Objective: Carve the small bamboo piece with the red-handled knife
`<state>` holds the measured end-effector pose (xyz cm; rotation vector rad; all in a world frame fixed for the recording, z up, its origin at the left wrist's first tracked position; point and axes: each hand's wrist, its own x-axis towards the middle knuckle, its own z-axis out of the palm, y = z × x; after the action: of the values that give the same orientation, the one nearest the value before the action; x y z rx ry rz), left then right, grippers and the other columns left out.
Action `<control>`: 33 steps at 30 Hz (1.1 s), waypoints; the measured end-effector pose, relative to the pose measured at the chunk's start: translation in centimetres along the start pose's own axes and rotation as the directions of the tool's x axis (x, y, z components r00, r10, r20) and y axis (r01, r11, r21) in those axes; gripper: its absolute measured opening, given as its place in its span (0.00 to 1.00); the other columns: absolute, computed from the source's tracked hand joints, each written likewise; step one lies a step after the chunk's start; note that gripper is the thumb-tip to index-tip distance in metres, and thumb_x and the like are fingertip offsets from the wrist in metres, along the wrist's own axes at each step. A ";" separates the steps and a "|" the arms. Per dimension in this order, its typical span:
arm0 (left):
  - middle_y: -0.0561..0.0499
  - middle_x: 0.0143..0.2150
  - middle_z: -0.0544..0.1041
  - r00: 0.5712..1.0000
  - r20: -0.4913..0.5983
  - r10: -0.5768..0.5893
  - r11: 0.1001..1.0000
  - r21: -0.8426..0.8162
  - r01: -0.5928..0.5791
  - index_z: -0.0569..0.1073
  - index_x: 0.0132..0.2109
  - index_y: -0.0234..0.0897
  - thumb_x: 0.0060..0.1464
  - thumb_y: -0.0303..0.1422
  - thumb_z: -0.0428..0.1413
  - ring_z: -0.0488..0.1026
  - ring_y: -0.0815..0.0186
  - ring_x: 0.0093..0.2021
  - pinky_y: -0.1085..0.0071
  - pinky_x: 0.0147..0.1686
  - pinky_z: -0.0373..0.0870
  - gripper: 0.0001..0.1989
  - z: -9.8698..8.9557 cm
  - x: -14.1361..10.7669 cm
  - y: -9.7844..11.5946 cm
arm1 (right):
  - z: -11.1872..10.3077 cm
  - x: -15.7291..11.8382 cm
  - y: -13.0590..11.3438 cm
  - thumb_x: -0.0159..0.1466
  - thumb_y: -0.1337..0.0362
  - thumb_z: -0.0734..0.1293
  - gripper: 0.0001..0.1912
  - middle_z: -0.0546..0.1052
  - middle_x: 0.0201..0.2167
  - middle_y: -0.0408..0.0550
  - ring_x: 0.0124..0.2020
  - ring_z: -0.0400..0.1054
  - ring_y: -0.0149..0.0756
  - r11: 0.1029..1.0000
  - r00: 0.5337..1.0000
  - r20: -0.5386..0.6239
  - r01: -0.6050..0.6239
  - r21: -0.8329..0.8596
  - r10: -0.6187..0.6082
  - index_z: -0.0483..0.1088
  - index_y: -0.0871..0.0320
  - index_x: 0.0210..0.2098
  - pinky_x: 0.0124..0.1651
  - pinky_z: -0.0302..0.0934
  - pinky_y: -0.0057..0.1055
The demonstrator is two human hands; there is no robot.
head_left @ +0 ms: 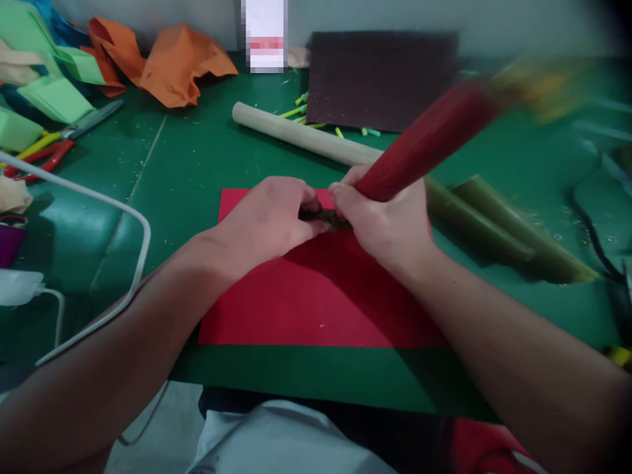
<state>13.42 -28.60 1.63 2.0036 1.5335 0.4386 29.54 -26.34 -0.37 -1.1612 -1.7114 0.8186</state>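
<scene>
My left hand (276,217) and my right hand (390,220) meet over a sheet of red paper (316,303) on the table. Between their fingertips is a small dark brown-green piece (332,217), mostly covered, its kind unclear; the left fingers pinch it. A thick red stick (429,141) slants up and to the right out of my right hand, its lower end in the grip between thumb and fingers. Motion blurs its far end, which looks yellow-orange. Both hands are closed.
A pale wooden rod (306,138) lies behind the hands, near a dark brown board (380,79). Olive-green wrapped sheets (508,230) lie to the right. Crumpled orange paper (185,66), red-handled scissors (54,155) and a white cable (143,230) are on the left.
</scene>
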 end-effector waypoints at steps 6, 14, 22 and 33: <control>0.47 0.37 0.81 1.000 -0.013 -0.018 1.000 0.017 0.018 0.80 0.40 0.37 0.55 0.39 0.59 0.76 0.60 0.37 0.64 0.41 0.68 0.11 0.0 0.0 0.1 | 0.2 -0.2 0.1 0.55 0.71 0.67 0.13 0.67 0.18 0.40 0.24 0.63 0.30 0.999 0.992 -0.125 0.030 0.014 -0.028 0.62 0.54 0.18 0.27 0.61 0.30; 0.49 0.35 0.80 1.000 0.000 0.015 1.000 -0.022 -0.015 0.80 0.37 0.39 0.56 0.39 0.59 0.75 0.62 0.36 0.64 0.39 0.67 0.10 0.1 0.0 -0.2 | 0.0 -0.1 0.0 0.55 0.74 0.66 0.14 0.66 0.16 0.39 0.21 0.60 0.28 1.000 1.000 0.013 0.002 0.019 -0.002 0.64 0.55 0.17 0.26 0.59 0.31; 0.49 0.34 0.80 1.000 -0.011 0.001 1.000 0.008 -0.001 0.79 0.36 0.37 0.55 0.38 0.59 0.76 0.61 0.36 0.64 0.38 0.66 0.09 0.0 0.0 0.1 | -0.1 -0.2 -0.1 0.56 0.74 0.66 0.16 0.66 0.17 0.40 0.22 0.61 0.29 1.000 1.000 0.000 0.014 -0.003 -0.014 0.61 0.54 0.16 0.27 0.60 0.33; 0.49 0.32 0.79 1.000 -0.021 0.001 1.000 0.026 0.000 0.78 0.34 0.37 0.55 0.39 0.59 0.74 0.62 0.34 0.65 0.35 0.66 0.10 0.0 0.0 0.2 | 0.1 -0.4 0.1 0.56 0.72 0.66 0.15 0.65 0.18 0.40 0.22 0.60 0.30 1.000 0.999 -0.040 0.010 0.020 -0.009 0.60 0.53 0.17 0.28 0.60 0.33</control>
<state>13.58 -28.61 1.76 2.0255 1.5587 0.4427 29.53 -26.63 -0.66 -1.1477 -1.6717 0.7997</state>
